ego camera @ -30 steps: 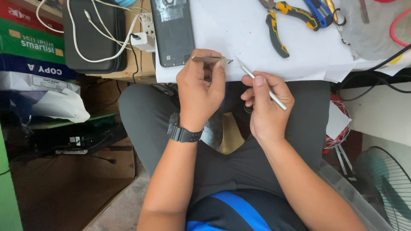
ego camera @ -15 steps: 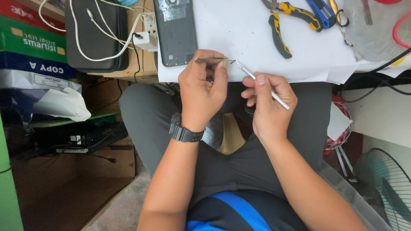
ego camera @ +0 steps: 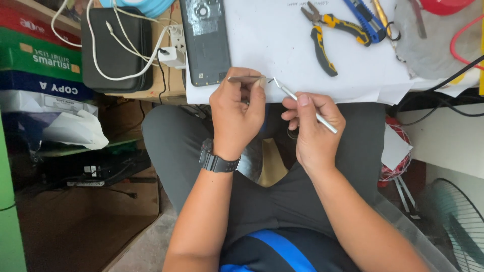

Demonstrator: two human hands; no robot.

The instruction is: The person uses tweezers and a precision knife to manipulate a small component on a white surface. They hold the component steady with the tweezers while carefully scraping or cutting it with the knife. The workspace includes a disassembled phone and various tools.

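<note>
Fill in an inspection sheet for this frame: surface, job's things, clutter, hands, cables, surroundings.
Surface: white sheet covering the bench top.
Job's things: tweezers and a thin silver tool, tips close together at the sheet's edge; any part between them is too small to tell.
Clutter: opened phone, pliers, blue cutter, black case.
Hands: left hand pinches the tweezers; right hand holds the silver tool like a pen.
Cables: white cable looped over the case to a white plug; black and red leads at right.
Surroundings: stacked boxes left, fan lower right.
</note>
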